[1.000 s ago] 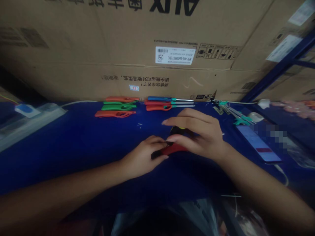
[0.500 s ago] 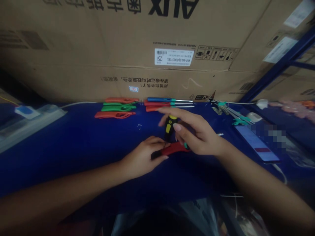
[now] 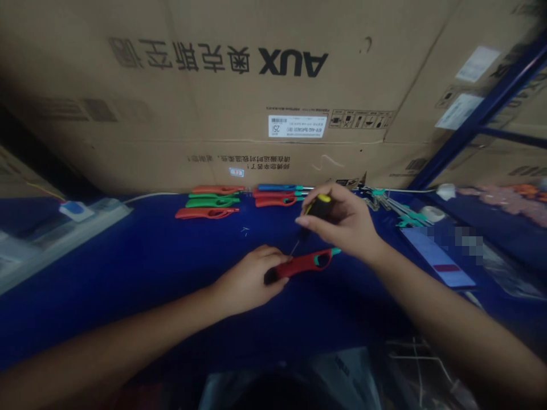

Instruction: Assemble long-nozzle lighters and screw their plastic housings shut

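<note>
My left hand [image 3: 254,277] is closed round the dark end of a red long-nosed lighter [image 3: 304,263], pinching it between thumb and fingers. The lighter lies slantwise, its teal trigger and teal tip pointing right. In my right hand [image 3: 342,219] is a screwdriver [image 3: 320,206] with a black and yellow handle. Its thin shaft slopes down left toward the lighter body, near my left fingertips; whether the tip touches is hard to make out. Behind the hands lie red and green lighter handles [image 3: 213,201] at left, and lighters with metal tubes [image 3: 277,195] at centre.
A large cardboard box [image 3: 205,114] stands along the back of the blue table [image 3: 179,267]. On the right are several metal tubes with teal parts [image 3: 404,210], a phone [image 3: 438,256] and a blue metal post [image 3: 474,131]. A power strip [image 3: 77,210] sits at left.
My right hand has lifted the screwdriver handle up and right, tilting it and uncovering the lighter's trigger end. My left hand keeps its hold. The camera view has tilted upward.
</note>
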`<state>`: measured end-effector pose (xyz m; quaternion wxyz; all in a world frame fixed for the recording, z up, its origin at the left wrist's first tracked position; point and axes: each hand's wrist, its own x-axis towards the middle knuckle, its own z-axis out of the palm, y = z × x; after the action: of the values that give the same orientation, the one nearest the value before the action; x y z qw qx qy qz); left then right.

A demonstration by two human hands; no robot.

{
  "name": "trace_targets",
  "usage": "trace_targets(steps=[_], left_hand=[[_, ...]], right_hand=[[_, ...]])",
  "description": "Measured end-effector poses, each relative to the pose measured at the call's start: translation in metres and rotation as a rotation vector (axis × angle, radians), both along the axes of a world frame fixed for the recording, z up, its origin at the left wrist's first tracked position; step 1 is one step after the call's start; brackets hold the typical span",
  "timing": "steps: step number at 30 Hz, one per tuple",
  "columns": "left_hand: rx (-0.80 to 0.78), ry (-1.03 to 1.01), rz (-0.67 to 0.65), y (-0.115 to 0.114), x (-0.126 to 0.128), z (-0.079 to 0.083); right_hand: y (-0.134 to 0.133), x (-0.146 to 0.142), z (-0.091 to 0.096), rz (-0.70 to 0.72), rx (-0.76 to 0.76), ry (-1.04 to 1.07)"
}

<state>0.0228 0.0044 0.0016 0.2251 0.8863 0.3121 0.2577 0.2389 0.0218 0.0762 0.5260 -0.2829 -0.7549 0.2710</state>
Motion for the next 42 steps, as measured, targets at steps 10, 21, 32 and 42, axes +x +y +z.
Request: trace_targets(steps=[10,21,32,42], left_hand=[[0.041,0.391,0.054,0.014,-0.002,0.024],[0.195,0.421,0.032,0.119,-0.013,0.046],[0.155,0.415,0.145,0.161,-0.020,0.020],[0.229,0.391,0.192,0.147,-0.016,0.019]], right_hand=[[0.055,0.088,-0.025,-0.684,0.251,-0.551],[0.062,0.105,-0.029,-0.902,-0.019,-0.764],[0.062,0.088,-0.042,-0.838,-0.165,-0.902],[0.057,0.087,-0.046,-0.863,-0.443,-1.067]])
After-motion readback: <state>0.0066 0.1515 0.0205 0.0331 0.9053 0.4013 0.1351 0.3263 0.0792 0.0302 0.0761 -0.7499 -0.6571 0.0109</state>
